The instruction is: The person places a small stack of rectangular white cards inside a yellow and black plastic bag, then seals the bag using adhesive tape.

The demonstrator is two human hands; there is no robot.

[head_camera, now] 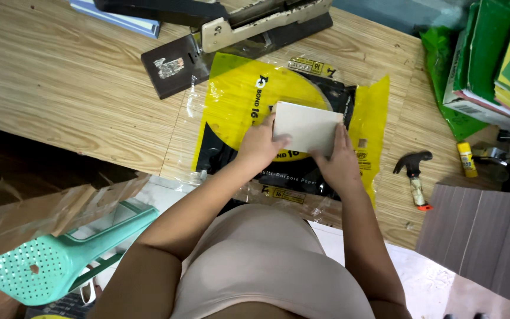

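Cream-coloured card stack (307,126), at centre frame on a yellow-and-black plastic paper wrapper (231,100) spread over the wooden worktop (60,77), is held at both ends: the left hand (259,147) has its grip closed on the stack's left edge with the thumb on top, and the right hand (340,160) presses flat fingers against its right edge. Squaring the stack would likely go best with even pressure from both ends and the lower edges tapped level. Open worktop lies at left; a large stapler (255,26) crowds the upper edge, and a small spray bottle (414,171) and glue stick (466,159) lie at right.
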